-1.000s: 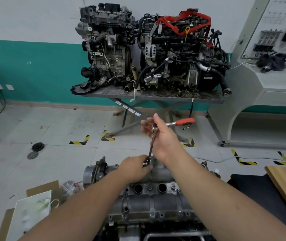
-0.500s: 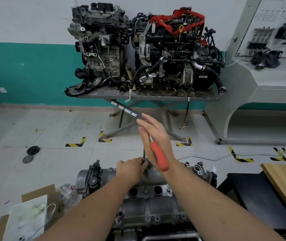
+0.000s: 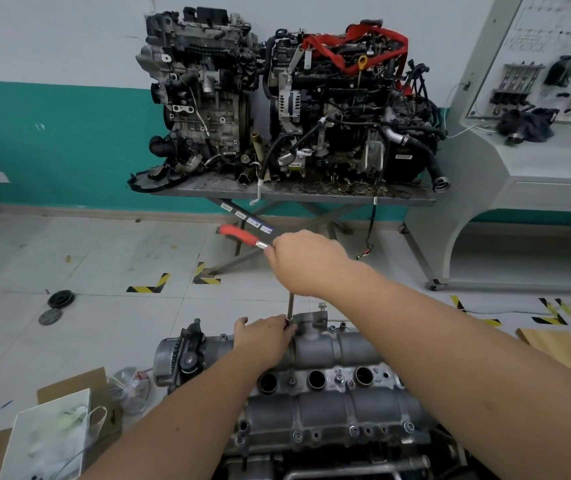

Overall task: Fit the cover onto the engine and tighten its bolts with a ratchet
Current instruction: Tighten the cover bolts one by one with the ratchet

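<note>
Two hands working: right hand (image 3: 306,261) grips red-handled steel ratchet (image 3: 242,236); left hand (image 3: 266,336) pinches extension shaft (image 3: 290,306) at grey cast-aluminium cover (image 3: 332,348), seated on engine. Risk: tilted extension slipping off bolt, rounding head.

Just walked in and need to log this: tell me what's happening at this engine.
A person is tightening a bolt on the grey cover of the engine. The right hand grips the head of the red-handled ratchet, its handle pointing left. The left hand steadies the bottom of the extension bar at the cover's far edge.
</note>
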`<state>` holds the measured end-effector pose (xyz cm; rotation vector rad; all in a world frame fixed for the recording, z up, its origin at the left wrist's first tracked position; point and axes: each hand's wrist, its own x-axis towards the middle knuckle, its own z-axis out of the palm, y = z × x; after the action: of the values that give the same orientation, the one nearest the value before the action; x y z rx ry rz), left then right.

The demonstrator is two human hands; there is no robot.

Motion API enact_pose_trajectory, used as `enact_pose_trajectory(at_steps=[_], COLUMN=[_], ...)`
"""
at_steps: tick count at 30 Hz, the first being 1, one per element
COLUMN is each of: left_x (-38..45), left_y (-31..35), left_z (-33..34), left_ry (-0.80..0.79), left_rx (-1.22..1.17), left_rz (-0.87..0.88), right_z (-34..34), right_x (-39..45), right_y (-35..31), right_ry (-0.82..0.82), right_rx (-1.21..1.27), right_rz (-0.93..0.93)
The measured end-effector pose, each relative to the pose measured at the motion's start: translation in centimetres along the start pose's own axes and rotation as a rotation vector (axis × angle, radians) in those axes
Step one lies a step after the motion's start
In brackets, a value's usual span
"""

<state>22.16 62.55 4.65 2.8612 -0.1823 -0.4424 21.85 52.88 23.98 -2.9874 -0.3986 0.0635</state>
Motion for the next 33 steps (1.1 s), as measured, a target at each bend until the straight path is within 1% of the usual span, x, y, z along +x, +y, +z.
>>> enact_pose_trajectory(at_steps=[1,3,4,5,6,7,8,9,10,11,12,14,15,17,18,19,20,23,25,26,27,28,30,31,33], left_x=[0.0,-0.2,-0.2,-0.3,-0.3,-0.4,-0.4,-0.4,-0.4,-0.5,-0.5,-0.6,-0.7,-0.8,-0.9,-1.1,-0.9,-0.8,-0.8,-0.7,-0.6,-0.6,-0.9,-1.0,-1.0], left_y=[0.0,0.1,0.1,0.1,0.0,0.1,0.1,0.1,0.2,0.2,0.2,0.4,0.5,0.6,0.5,0.6,0.4,0.1,0.3,0.3,0.3,0.4,0.6,0.4,0.5], left_z=[0.0,0.0,0.0,0.0,0.0,-0.1,-0.1,-0.2,-0.4,-0.5,-0.5,-0.9,-1.1,-1.3,-1.3,-1.4,-1.2,-0.8,-0.2,-0.1,-0.2,-0.4,-0.9,-1.0,-0.9], left_ry=[0.003,0.019,0.025,0.034,0.04,0.038,0.037,0.026,0.008,0.001,-0.007,-0.031,-0.056,-0.093,-0.104,-0.106,-0.093,-0.045,0.007,0.051,0.073,0.043,-0.021,-0.036,-0.033], left_rx=[0.0,-0.004,-0.004,-0.006,-0.004,-0.002,-0.01,-0.024,-0.025,-0.024,-0.014,0.025,0.075,0.133,0.113,0.055,-0.001,0.08,-0.099,-0.124,-0.112,-0.061,0.084,0.141,0.125], left_rz=[0.002,0.001,-0.002,0.0,0.003,-0.001,-0.001,0.003,0.0,0.002,0.003,0.001,0.01,0.029,0.03,0.042,0.046,0.104,0.127,0.126,0.146,0.133,0.041,0.037,0.045], right_z=[-0.1,0.5,1.0,1.6,2.3,3.1,3.8,4.3,4.9,5.4,5.9,6.7,7.1,8.0,8.4,8.6,8.7,8.2,7.9,7.7,7.4,7.2,6.4,5.9,4.8], right_x=[0.1,-0.2,-0.5,-0.8,-1.0,-1.2,-1.1,-1.1,-1.1,-1.3,-1.4,-1.9,-1.9,-1.4,-1.0,-0.7,-0.5,-0.7,-1.0,-1.1,-1.2,-1.4,-1.7,-1.8,-1.8], right_y=[0.1,0.3,0.4,0.5,0.6,0.7,0.9,1.0,0.9,0.8,0.6,0.0,-0.2,0.1,0.4,0.7,1.0,2.1,2.4,2.3,2.2,2.1,2.0,1.9,1.8], right_ry=[-0.053,-0.142,-0.166,-0.151,-0.099,-0.013,0.096,0.197,0.27,0.317,0.354,0.446,0.534,0.768,0.851,0.898,0.899,0.831,0.812,0.798,0.782,0.759,0.685,0.635,0.51], right_rx=[0.256,0.939,1.29,1.618,1.888,2.091,2.22,2.285,2.268,2.178,2.004,1.561,1.355,0.879,0.646,0.485,0.396,0.309,0.24,0.203,0.163,0.12,0.036,-0.003,-0.098], right_rz=[0.059,0.217,0.286,0.326,0.349,0.369,0.379,0.363,0.322,0.263,0.203,0.049,-0.05,-0.225,-0.271,-0.291,-0.302,-0.371,-0.409,-0.419,-0.424,-0.431,-0.435,-0.425,-0.389])
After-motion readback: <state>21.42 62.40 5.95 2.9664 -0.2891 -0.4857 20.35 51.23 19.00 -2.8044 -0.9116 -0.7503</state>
